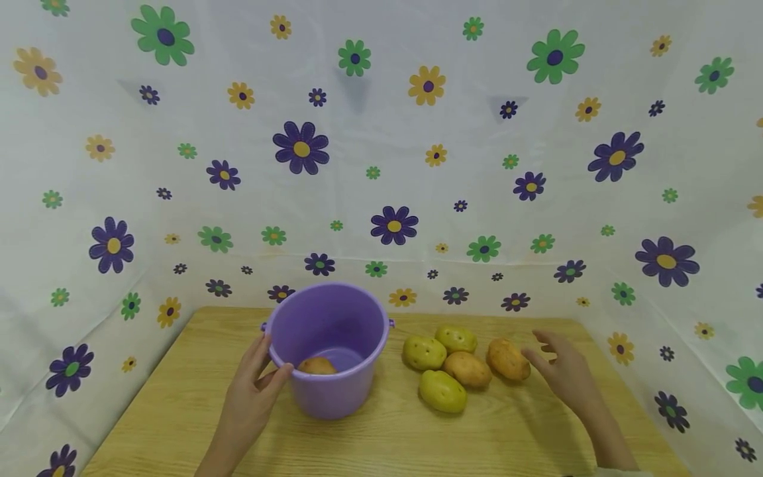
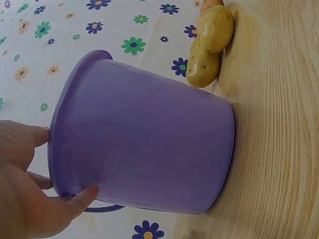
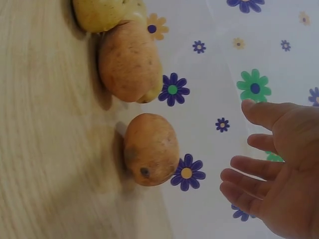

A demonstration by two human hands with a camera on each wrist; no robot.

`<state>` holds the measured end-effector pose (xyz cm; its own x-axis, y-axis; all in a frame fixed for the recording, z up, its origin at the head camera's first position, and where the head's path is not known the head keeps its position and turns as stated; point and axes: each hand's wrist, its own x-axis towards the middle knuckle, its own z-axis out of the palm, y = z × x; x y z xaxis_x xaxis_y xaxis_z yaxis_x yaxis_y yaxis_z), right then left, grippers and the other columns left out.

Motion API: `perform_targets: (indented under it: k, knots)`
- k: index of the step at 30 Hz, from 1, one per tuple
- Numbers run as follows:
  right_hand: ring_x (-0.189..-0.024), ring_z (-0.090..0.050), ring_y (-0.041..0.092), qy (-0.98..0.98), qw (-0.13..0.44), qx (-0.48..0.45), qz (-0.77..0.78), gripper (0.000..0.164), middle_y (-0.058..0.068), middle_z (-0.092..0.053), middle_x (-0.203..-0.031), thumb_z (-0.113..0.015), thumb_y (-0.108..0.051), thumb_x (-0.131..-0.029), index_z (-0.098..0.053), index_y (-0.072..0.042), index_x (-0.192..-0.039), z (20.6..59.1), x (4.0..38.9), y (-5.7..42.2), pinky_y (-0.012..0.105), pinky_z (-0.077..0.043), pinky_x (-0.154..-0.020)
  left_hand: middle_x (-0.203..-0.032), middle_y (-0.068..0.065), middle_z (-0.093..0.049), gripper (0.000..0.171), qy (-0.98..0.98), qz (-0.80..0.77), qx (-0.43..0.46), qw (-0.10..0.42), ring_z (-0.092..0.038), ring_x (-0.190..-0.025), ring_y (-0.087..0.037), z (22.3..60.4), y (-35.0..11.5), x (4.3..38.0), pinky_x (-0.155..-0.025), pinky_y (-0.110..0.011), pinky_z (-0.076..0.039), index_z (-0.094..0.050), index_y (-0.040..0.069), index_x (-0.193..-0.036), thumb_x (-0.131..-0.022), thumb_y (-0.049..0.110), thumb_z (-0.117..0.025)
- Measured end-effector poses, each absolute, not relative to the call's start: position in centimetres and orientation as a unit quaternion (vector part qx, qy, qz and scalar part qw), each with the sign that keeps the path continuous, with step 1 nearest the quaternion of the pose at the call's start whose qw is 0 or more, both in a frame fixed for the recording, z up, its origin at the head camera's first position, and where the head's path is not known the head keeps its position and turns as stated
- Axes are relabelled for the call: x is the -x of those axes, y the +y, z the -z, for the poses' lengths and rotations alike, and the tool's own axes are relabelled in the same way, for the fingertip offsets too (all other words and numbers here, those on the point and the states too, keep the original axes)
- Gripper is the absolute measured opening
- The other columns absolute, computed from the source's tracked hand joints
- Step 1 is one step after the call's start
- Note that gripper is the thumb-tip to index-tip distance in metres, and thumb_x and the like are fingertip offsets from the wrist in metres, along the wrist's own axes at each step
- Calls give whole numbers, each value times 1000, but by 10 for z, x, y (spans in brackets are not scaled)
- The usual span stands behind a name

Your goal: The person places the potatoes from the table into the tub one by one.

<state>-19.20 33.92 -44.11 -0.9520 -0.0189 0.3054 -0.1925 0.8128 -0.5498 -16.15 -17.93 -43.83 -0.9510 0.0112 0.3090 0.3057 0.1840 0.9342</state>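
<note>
So the left hand [image 1: 250, 392] has hold of the purple bucket [image 1: 335, 397] by its rim, thumb on the near side and fingers round the left side. The bucket's standing upright on the wooden surface [image 1: 381, 454], and there's a brown potato inside [image 1: 317, 366], lying on the bottom towards the near wall. Most of that one's hidden behind the rim, tbh. A thin strip of the handle [image 2: 105, 208] pokes out past the bucket in the left wrist view.

The right hand [image 1: 569, 379] isn't holding anything: it's pretty wide, thumb away from the fingers, and the fingers are only a bit bent. It's near the rightmost brown potato [image 1: 508, 360] but the right wrist view shows a clear gap between them. That potato has a dark spot on one end and sits just beside the rest of the bunch, not touching.

The rest of the bunch is to the right of the bucket: another brown potato [image 1: 467, 370] plus a left yellow-green potato [image 1: 424, 352], a back yellow-green potato [image 1: 456, 338] and a front yellow-green potato [image 1: 443, 392]. They're packed close; can't tell exactly which ones touch.

White flowery cloth [image 1: 357, 192] hangs behind and on both sides.
</note>
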Motion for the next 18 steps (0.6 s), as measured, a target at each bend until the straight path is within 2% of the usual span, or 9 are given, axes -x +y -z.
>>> perform_targets:
  k: [18]
  knots:
    - [-114, -59, 54, -952, 76, -1, -295, 66, 43, -53, -133, -67, -32, -103, -46, 18, -140, 476, 205, 341, 61, -59, -89, -169, -22, -12, 71, -761, 630, 101, 113, -31, -148, -45, 437, -179, 162, -101, -13, -49, -27, -1, -161, -104, 16, -65]
